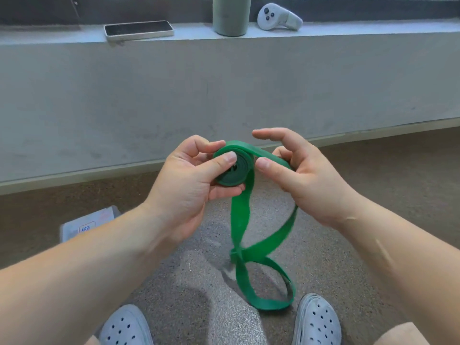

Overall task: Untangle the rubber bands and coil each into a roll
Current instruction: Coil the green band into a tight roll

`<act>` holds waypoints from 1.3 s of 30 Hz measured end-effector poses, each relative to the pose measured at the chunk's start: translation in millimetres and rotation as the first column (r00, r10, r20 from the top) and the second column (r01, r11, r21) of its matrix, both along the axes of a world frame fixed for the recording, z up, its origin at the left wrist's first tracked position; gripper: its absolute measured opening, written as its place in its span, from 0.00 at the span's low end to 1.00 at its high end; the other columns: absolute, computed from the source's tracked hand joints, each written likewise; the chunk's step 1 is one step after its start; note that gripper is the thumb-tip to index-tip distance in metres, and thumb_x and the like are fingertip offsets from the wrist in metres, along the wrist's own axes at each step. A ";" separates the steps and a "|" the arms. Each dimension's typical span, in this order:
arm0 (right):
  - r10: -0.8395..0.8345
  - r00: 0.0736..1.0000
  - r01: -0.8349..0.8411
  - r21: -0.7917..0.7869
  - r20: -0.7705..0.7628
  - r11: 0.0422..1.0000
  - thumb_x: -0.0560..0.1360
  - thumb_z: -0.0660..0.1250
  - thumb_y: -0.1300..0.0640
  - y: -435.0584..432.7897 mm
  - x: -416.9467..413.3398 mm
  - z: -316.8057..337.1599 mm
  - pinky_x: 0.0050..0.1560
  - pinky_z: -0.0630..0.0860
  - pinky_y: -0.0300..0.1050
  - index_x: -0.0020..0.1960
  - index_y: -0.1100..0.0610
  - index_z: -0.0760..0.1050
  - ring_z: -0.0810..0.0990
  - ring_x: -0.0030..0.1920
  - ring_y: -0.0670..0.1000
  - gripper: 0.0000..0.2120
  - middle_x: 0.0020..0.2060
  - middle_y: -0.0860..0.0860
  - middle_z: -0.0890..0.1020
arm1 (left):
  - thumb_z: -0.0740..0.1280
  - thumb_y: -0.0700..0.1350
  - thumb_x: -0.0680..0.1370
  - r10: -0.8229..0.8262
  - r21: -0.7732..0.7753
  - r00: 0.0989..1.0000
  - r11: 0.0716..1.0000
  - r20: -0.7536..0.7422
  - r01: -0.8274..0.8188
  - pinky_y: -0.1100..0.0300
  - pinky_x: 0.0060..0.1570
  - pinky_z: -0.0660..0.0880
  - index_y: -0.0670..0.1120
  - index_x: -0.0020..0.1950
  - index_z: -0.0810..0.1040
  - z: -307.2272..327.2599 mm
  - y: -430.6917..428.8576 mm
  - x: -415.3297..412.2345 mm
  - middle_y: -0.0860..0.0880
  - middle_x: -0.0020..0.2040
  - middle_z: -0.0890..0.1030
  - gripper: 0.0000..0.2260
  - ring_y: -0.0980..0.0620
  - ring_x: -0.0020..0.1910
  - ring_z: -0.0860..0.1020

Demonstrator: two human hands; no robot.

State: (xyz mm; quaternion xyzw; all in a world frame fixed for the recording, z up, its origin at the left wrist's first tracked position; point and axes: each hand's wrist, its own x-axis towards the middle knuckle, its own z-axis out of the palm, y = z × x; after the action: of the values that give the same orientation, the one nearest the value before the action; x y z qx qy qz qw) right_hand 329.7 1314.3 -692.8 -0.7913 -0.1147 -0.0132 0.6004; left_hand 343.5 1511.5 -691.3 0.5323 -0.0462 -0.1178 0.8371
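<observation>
Hands: left hand [189, 180] pinches green coil [232, 168] between thumb and fingers | right hand [298, 168] guides the strip in from 3 o'clock, forefinger straight | rubber band [258, 252] tail hangs twisted toward 6 o'clock, above the floor [199, 282] | next: wind on, judged.

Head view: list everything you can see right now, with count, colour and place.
rubber band: 1, green, partly rolled between the hands, loose twisted tail hanging toward the floor
phone: 1, pale case, dark screen, on the ledge at left
tumbler: 1, grey-green, on the ledge at centre
controller: 1, white, on the ledge at right
ledge: 1, grey, across the top
box: 1, white, on the floor at lower left
floor: 1, brown-grey carpet
clogs: 2, pale grey, bottom edge
left hand: 1, grips the roll
right hand: 1, pinches the strip beside the roll
</observation>
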 end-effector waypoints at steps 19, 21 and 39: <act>-0.032 0.998 0.048 0.296 -0.059 0.954 0.76 0.69 0.66 32.8 -15.3 -24.3 0.62 0.79 0.50 0.72 0.54 0.69 0.83 0.55 0.52 0.26 0.56 0.59 0.83 | 0.68 0.39 0.78 0.046 -0.067 0.995 0.996 -0.092 -0.052 0.62 0.27 0.75 0.50 0.45 0.73 4.3 -6.7 -2.9 0.50 0.40 0.83 0.08 0.51 0.35 0.81; -0.044 0.998 0.058 0.311 -0.054 0.948 0.77 0.68 0.66 34.0 -14.7 -22.5 0.60 0.79 0.49 0.72 0.55 0.69 0.83 0.55 0.52 0.25 0.54 0.56 0.83 | 0.68 0.40 0.78 0.056 -0.075 0.993 0.995 -0.105 -0.064 0.63 0.26 0.73 0.50 0.45 0.72 5.6 -9.0 -3.7 0.49 0.39 0.83 0.08 0.49 0.32 0.79; -0.117 0.992 0.123 0.143 -0.049 0.982 0.78 0.66 0.54 22.9 -17.7 -12.5 0.54 0.81 0.63 0.72 0.45 0.73 0.84 0.45 0.59 0.22 0.59 0.65 0.76 | 0.72 0.37 0.76 -0.055 0.269 0.996 0.963 0.066 0.036 0.61 0.21 0.68 0.48 0.40 0.68 0.4 -0.3 2.5 0.43 0.42 0.84 0.14 0.46 0.28 0.77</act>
State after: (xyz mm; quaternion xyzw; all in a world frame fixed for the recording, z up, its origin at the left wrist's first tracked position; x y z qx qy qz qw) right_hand 312.0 1337.2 -705.3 -0.7510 -0.0533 -0.0416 0.6568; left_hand 346.0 1511.2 -690.9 0.6431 -0.0726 -0.1228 0.7524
